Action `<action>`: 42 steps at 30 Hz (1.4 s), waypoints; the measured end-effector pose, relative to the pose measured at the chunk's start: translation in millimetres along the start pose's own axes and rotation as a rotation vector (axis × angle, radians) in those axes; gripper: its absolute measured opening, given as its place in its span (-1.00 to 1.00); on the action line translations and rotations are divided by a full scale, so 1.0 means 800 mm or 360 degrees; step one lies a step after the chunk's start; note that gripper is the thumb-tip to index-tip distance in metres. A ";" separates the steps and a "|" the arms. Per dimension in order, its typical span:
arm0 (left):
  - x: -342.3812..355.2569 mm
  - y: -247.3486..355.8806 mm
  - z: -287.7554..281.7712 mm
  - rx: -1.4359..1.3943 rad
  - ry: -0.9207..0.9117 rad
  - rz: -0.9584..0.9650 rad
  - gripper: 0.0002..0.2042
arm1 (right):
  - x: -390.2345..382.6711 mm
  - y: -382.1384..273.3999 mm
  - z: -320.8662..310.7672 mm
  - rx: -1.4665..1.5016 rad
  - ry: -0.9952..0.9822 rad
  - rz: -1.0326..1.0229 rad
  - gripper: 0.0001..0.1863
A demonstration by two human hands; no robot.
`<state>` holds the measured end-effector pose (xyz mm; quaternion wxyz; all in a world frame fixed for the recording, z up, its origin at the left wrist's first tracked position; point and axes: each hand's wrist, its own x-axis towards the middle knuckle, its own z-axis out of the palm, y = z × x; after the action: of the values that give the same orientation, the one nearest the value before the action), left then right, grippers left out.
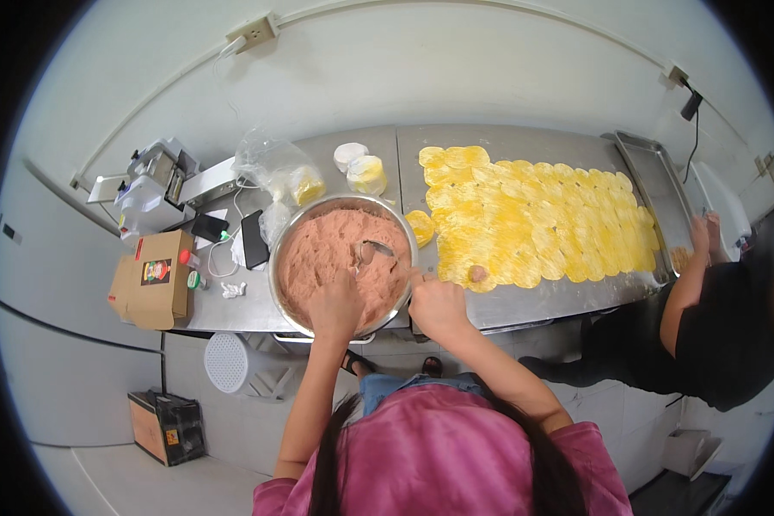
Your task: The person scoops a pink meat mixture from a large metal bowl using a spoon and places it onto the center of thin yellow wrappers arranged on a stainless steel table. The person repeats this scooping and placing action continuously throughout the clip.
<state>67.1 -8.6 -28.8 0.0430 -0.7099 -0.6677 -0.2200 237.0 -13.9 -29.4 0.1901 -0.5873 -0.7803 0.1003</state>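
Observation:
A wide steel bowl (410, 230) holds a mass of pink ground meat filling (318, 249). Over the bowl my left hand (335, 305) is closed on a metal spoon (377, 249), whose head carries a lump of filling; its handle is mostly hidden. My right hand (440, 305) is closed at the bowl's right rim, its fingertips at the edge. To the right, overlapping round yellow wrappers (542, 219) cover the table in rows. A small lump of meat (478, 273) sits on the near left wrapper. One separate yellow wrapper (419, 227) lies beside the bowl.
Behind the bowl stand stacks of wrappers (366, 175) and a plastic bag (275, 172). A phone (254, 240), a cardboard box (159, 279) and a machine (159, 185) are at left. A metal tray (654, 185) lies at right, near another person (714, 318). A stool (232, 365) stands below.

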 end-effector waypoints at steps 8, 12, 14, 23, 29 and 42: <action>0.001 -0.003 0.000 -0.0094 -0.0204 0.0092 -0.91 | 0.017 0.098 -0.007 0.2489 -0.1041 0.0825 -0.80; 0.007 -0.007 0.019 0.0005 0.0263 0.0543 -0.84 | -0.018 0.136 -0.057 0.2852 -0.0536 0.0633 -0.80; -0.011 -0.040 0.033 0.0017 -0.0305 0.0112 -0.87 | -0.026 0.157 -0.093 0.2806 -0.0072 0.0578 -0.80; -0.042 -0.024 0.025 -0.0163 0.0073 -0.0101 -0.73 | -0.083 0.358 -0.192 0.0663 0.1663 0.0851 -0.86; -0.052 -0.032 0.033 -0.0192 -0.0010 -0.0161 -0.71 | -0.114 0.445 -0.237 -0.0856 0.1812 0.1662 -0.69; -0.047 -0.049 0.017 -0.0247 -0.0105 -0.0340 -0.94 | -0.085 0.530 -0.129 0.0544 0.1850 0.1002 -0.84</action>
<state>32.0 -34.5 -64.0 -0.0576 -0.6427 -0.7215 -0.2510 668.4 37.2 -109.3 0.6301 -0.7066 -0.3165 -0.0589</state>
